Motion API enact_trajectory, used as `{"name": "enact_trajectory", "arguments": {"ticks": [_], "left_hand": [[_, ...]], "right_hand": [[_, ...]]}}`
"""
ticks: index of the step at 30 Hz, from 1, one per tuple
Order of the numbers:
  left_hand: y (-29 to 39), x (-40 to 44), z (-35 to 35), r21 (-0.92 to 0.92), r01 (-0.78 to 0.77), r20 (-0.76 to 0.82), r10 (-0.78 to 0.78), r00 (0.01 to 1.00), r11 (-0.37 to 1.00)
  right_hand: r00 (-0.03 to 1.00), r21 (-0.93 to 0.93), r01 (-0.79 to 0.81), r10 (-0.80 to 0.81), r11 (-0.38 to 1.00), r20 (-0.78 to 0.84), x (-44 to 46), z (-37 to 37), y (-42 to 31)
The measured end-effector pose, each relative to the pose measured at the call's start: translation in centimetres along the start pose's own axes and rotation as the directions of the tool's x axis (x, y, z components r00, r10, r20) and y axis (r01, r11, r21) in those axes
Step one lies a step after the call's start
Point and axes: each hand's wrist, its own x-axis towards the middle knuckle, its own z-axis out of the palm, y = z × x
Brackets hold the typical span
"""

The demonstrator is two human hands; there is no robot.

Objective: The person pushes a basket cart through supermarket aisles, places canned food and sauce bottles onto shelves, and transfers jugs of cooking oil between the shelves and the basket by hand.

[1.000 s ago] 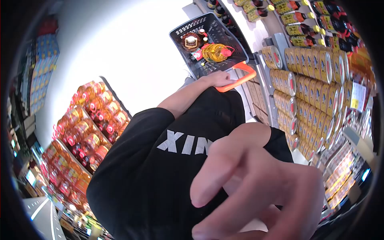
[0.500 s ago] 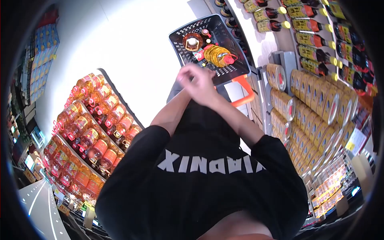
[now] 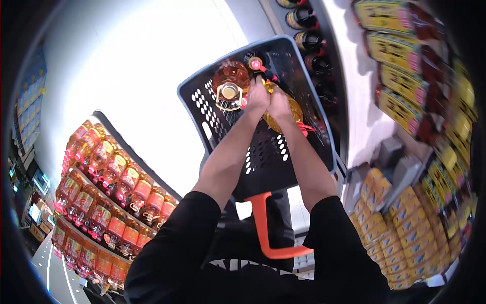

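Now both hands are down inside the dark grey plastic basket with perforated walls [image 3: 268, 175]; half a second ago they met above its near edge. Orange plastic handle [image 3: 261, 223], held by the left hand a second ago, stands free.

Left hand [image 3: 259, 97] and right hand [image 3: 278, 105] close together, fingers bent downward; fingertips hidden, so how far open they are, or whether either grips anything, cannot be told. Right hand overlaps the clear bottle of yellow oil [image 3: 296, 110], lying in the basket; left hand is just beside the round amber bottle with a gold cap [image 3: 231, 75]. Judgement: work has shifted from handle to contents.
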Motion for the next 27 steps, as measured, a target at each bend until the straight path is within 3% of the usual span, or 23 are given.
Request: {"name": "enact_trajectory", "arguments": {"ticks": [1, 3, 7, 8, 11, 14, 16, 19, 20, 21, 22, 23, 25, 26, 27], "left_hand": [[-0.6, 1.6, 0.8, 0.107, -0.076, 0.029, 0.074, 0.997, 0.991], [-1.8, 4.1, 1.0, 0.249, -0.216, 0.32, 0.13, 0.938, 0.944], [-4.0, 6.4, 3.5, 0.482, -0.476, 0.433, 0.272, 0.859, 0.736], [-3.9, 6.3, 2.9, 0.466, -0.52, 0.501, 0.272, 0.822, 0.715], [-4.7, 6.4, 3.6, 0.465, -0.455, 0.454, 0.237, 0.859, 0.759], [-3.1, 4.8, 0.5, 0.444, -0.485, 0.488, 0.251, 0.836, 0.754], [-2.1, 3.4, -1.4, 0.453, -0.466, 0.494, 0.221, 0.841, 0.76], [0.2, -0.4, -6.4, 0.336, -0.458, 0.51, 0.25, 0.823, 0.823], [-0.2, -1.9, -7.6, 0.232, -0.475, 0.401, 0.361, 0.842, 0.849], [1.5, -3.6, -9.9, 0.228, -0.375, 0.466, 0.238, 0.852, 0.899], [2.4, -5.6, -12.4, 0.17, -0.431, 0.432, 0.326, 0.841, 0.886], [3.4, -7.7, -15.1, 0.113, -0.489, 0.39, 0.414, 0.822, 0.865], [6.4, -12.1, -21.6, 0.023, -0.489, 0.356, 0.45, 0.819, 0.872], [8.5, -14.7, -25.3, 0.037, -0.359, 0.398, 0.315, 0.861, 0.933], [9.4, -16.9, -28.4, 0.004, -0.297, 0.422, 0.268, 0.866, 0.955]], "right_hand": [[0.995, -0.053, 0.031, -0.026, 0.998, 0.098, 1.6, 1.0, 0.8], [0.972, -0.066, -0.057, 0.07, 0.996, 0.223, 3.7, 2.8, 1.8], [0.971, -0.031, -0.051, 0.057, 0.998, 0.234, 3.4, 2.1, 0.9], [0.984, -0.033, 0.001, 0.004, 0.999, 0.176, 3.2, 3.1, 2.1], [0.992, -0.001, -0.074, 0.074, 0.997, 0.105, 1.8, 2.9, 2.1], [0.968, -0.007, -0.18, 0.179, 0.984, 0.178, 0.2, -0.2, 0.2], [0.987, 0.056, -0.143, 0.138, 0.988, 0.084, -0.6, -0.3, 1.1], [0.989, 0.112, -0.143, 0.145, 0.983, -0.006, -1.8, -0.7, 2.3], [0.983, 0.138, -0.18, 0.185, 0.974, -0.024, -2.1, -1.3, 2.1], [0.974, 0.163, -0.214, 0.223, 0.963, -0.036, -2.7, -1.9, 1.8], [0.974, 0.212, -0.212, 0.225, 0.954, -0.039, -3.4, -2.6, 1.8], [0.959, 0.268, -0.265, 0.283, 0.926, -0.029, -4.3, -3.9, 0.7], [0.921, 0.378, -0.362, 0.391, 0.852, 0.0, -6.7, -7.5, -2.3], [0.922, 0.552, -0.347, 0.385, 0.758, 0.052, -6.1, -5.5, 0.5], [0.912, 0.665, -0.397, 0.354, 0.633, 0.208, -8.0, -7.5, -1.2]]}}
